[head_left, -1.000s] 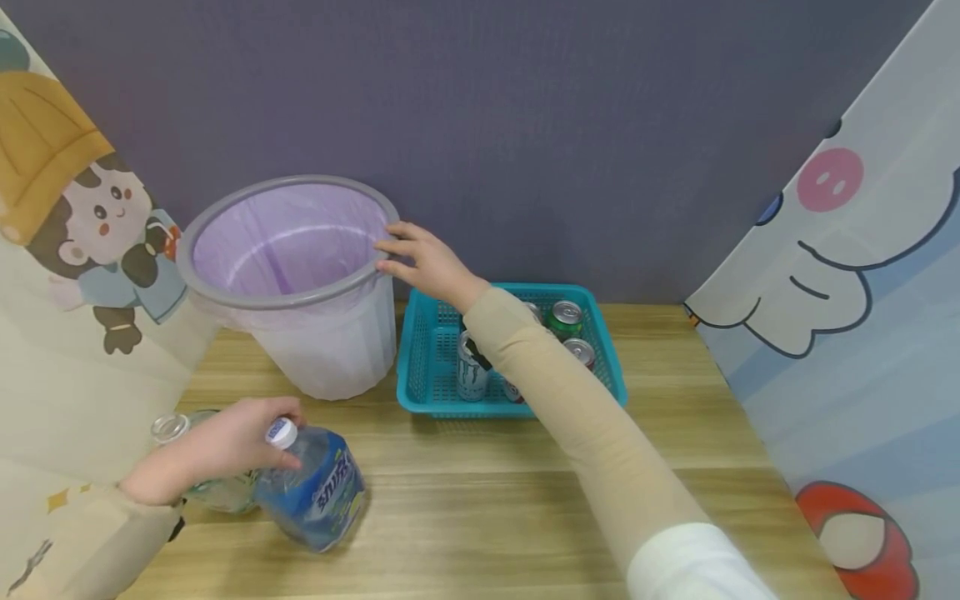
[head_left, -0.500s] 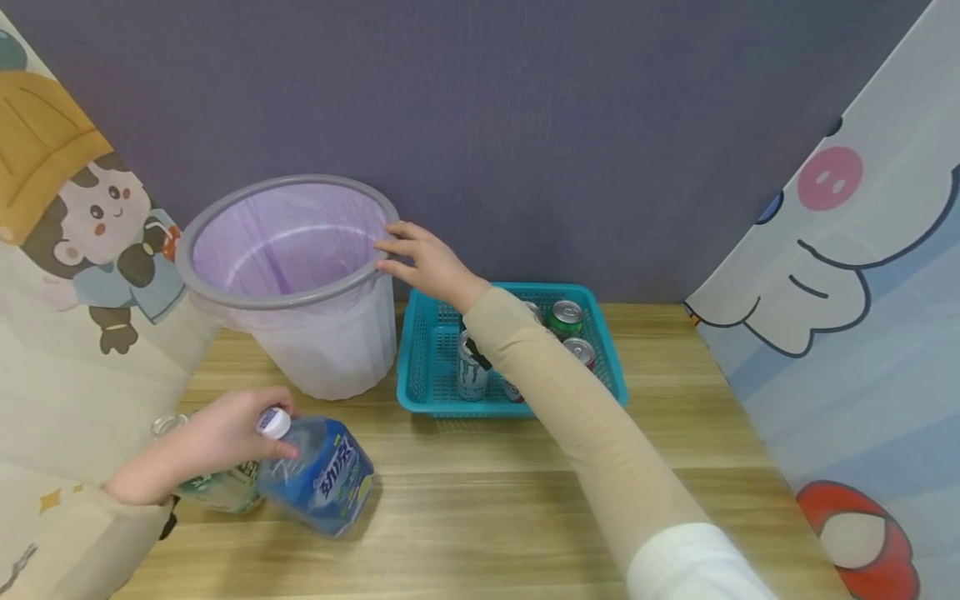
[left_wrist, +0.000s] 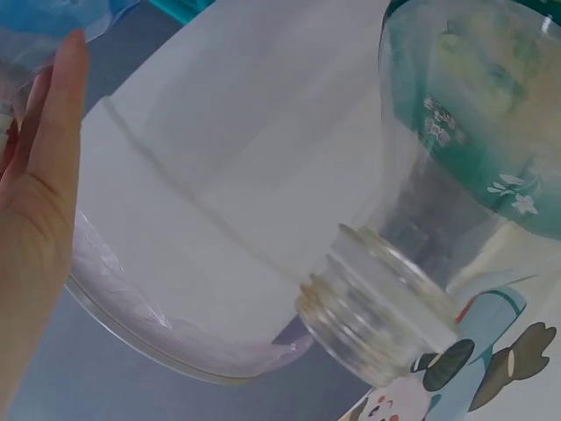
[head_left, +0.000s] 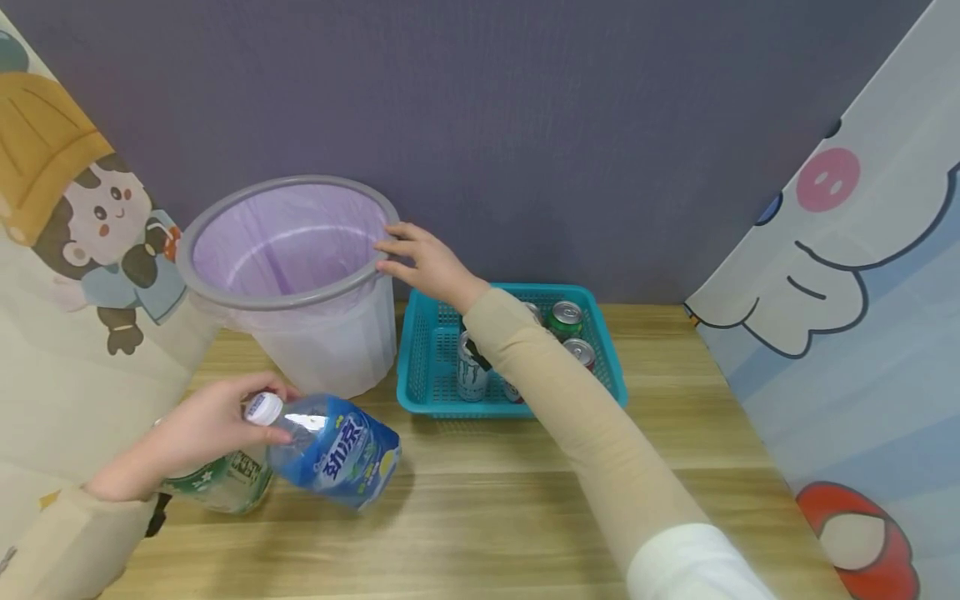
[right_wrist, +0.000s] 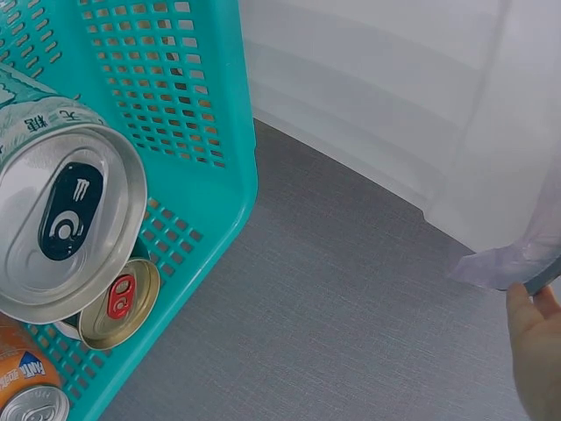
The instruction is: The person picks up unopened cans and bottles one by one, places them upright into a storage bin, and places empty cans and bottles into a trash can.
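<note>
My left hand (head_left: 210, 429) grips a clear plastic bottle (head_left: 341, 458) by its neck, just below the white cap (head_left: 264, 408). It has a blue label and hangs tilted, base toward the right. Behind that hand, partly hidden, stands a second clear bottle (head_left: 232, 483) with a green label; the left wrist view shows its uncapped threaded mouth (left_wrist: 377, 307). My right hand (head_left: 435, 267) rests with outstretched fingers on the grey rim of a white bin (head_left: 322, 350), which has a purple liner (head_left: 292, 233).
Beside the bin sits a turquoise basket (head_left: 408, 379) with several drink cans, among them a pale can (head_left: 472, 375) and a green can (head_left: 564, 318). My right forearm crosses above it. A dark panel (head_left: 562, 142) rises behind, and printed sheets flank both sides.
The blue-labelled bottle has swung its base up and to the right, while my left hand has shifted slightly left and upward. My right hand stays on the bin's rim.
</note>
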The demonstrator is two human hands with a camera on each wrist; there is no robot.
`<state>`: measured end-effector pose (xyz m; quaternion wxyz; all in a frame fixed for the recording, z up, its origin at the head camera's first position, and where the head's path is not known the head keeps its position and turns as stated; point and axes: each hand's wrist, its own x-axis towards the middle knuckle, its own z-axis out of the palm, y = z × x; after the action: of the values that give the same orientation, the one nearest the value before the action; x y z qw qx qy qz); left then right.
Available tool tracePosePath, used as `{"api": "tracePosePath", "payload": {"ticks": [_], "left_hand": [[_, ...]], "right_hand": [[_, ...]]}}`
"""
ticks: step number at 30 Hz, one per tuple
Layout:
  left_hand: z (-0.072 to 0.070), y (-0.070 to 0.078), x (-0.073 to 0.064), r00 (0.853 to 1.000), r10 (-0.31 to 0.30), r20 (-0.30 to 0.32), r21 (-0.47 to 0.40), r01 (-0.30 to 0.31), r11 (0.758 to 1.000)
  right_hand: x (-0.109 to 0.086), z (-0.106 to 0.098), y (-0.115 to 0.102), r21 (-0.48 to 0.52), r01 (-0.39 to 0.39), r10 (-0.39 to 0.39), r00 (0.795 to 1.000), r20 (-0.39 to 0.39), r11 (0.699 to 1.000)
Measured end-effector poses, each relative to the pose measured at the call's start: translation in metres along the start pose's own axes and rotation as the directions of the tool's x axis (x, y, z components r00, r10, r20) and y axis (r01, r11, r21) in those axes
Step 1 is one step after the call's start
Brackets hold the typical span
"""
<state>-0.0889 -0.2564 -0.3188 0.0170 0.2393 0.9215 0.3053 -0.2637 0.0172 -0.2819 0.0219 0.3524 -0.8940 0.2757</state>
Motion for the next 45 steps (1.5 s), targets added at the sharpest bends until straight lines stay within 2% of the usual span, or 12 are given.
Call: {"api": "tracePosePath", "payload": {"ticks": [5, 7, 14, 20, 33, 34, 36, 41, 42, 45], "left_hand": [[-0.003, -0.005, -0.003, 0.993, 0.084, -0.083, -0.047, -0.088, 0.995], [-0.003, -0.007, -0.004, 0.99, 0.097, -0.107, -0.062, -0.104, 0.993], [-0.007, -0.01, -0.008, 0.983, 0.065, -0.171, -0.119, -0.086, 0.989], [-0.012, -0.01, -0.012, 0.973, 0.057, -0.222, -0.227, -0.108, 0.968], [-0.019, -0.016, -0.021, 0.947, 0.038, -0.318, -0.302, -0.139, 0.943], [-0.019, -0.016, -0.021, 0.945, 0.035, -0.326, -0.318, -0.145, 0.937], [-0.019, -0.015, -0.021, 0.941, 0.031, -0.338, -0.389, -0.169, 0.906], [-0.02, -0.013, -0.021, 0.938, 0.005, -0.347, -0.59, -0.223, 0.776], [-0.02, -0.013, -0.022, 0.937, 0.003, -0.349, -0.61, -0.23, 0.759], [-0.022, -0.011, -0.022, 0.931, -0.003, -0.365, -0.626, -0.243, 0.741]], "right_hand": [[-0.001, 0.001, -0.002, -0.006, -0.01, 0.009, 1.0, -0.004, 1.0], [-0.001, 0.002, -0.002, -0.009, -0.012, 0.012, 1.0, -0.005, 1.0], [-0.002, 0.004, -0.004, -0.005, -0.015, 0.015, 1.0, -0.006, 1.0], [-0.004, 0.005, -0.006, -0.002, -0.02, 0.02, 1.0, -0.006, 1.0], [-0.005, 0.008, -0.01, -0.002, -0.027, 0.027, 1.0, -0.015, 1.0], [-0.005, 0.008, -0.01, -0.002, -0.027, 0.027, 1.0, -0.015, 1.0], [-0.006, 0.007, -0.01, -0.003, -0.027, 0.027, 1.0, -0.015, 1.0], [-0.007, 0.006, -0.011, -0.006, -0.038, 0.038, 0.999, -0.007, 0.999], [-0.007, 0.006, -0.011, -0.006, -0.039, 0.039, 0.999, -0.006, 0.999], [-0.008, 0.006, -0.011, -0.007, -0.037, 0.037, 0.999, -0.005, 0.999]]}}
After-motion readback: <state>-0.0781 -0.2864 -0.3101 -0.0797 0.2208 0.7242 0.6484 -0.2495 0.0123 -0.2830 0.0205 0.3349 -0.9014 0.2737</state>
